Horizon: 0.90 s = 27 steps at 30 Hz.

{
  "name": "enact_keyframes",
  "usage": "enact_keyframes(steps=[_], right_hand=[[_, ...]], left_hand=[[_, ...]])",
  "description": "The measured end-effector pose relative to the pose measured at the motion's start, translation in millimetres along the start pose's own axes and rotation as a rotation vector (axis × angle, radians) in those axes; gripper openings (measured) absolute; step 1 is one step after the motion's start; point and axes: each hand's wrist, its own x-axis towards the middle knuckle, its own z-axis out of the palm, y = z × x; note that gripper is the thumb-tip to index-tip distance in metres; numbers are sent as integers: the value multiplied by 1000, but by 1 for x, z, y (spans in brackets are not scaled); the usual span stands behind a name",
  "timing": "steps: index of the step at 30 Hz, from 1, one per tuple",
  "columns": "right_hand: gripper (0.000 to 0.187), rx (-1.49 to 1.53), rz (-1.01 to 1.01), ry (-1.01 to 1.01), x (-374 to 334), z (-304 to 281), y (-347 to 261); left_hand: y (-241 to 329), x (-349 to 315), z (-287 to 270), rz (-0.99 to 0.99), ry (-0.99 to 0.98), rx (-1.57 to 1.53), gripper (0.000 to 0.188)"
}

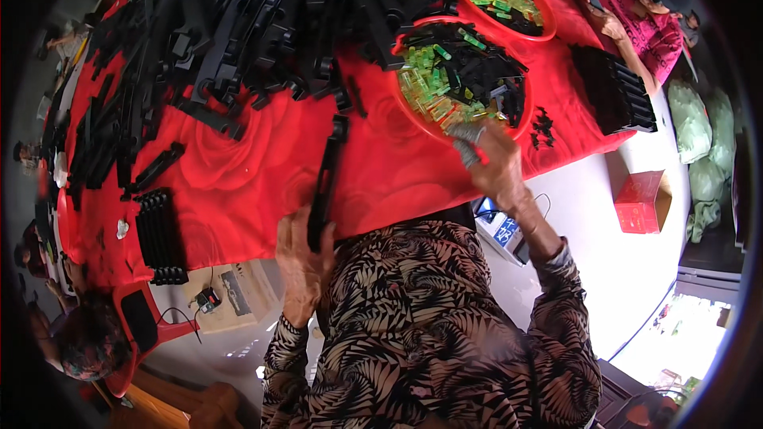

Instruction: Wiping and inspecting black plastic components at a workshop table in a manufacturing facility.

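Note:
A long black plastic spirit level body (pixel 326 171) stands out over the red cloth near the table's front edge. My left hand (pixel 302 250) is wrapped round its lower end. My right hand (pixel 497 163), with grey wraps on its fingers, is at the near rim of a red basin (pixel 400 103). Its fingers are bent together; what they hold, if anything, is too small to make out. Yellow-green vials (pixel 425 83) fill the basin's left side, and small black plastic pieces (pixel 477 71) fill its right side.
Many black level bodies (pixel 230 32) lie heaped across the far table. A second red basin (pixel 548 24) stands behind the first. Stacked black bodies sit at the left (pixel 161 234) and right (pixel 616 91). A red box (pixel 642 202) is on the floor. Other people sit around the table.

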Motion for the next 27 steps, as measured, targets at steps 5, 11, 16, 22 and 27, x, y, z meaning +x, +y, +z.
enact_keyframes(steps=[5,11,16,22,27], right_hand=[[24,-10,-45,-236,29,-9,22],[28,32,-123,-480,48,-14,32],[31,-93,-181,-514,58,-9,25],[34,-84,-253,-545,64,-13,31],[46,-25,-180,-391,58,-11,26]], left_hand=[[14,-1,15,37,4,-24,43],[23,-3,12,41,-38,-46,62],[9,-22,9,49,-13,-41,70],[2,-31,12,180,22,-104,59],[13,-32,11,122,-46,-218,49]])
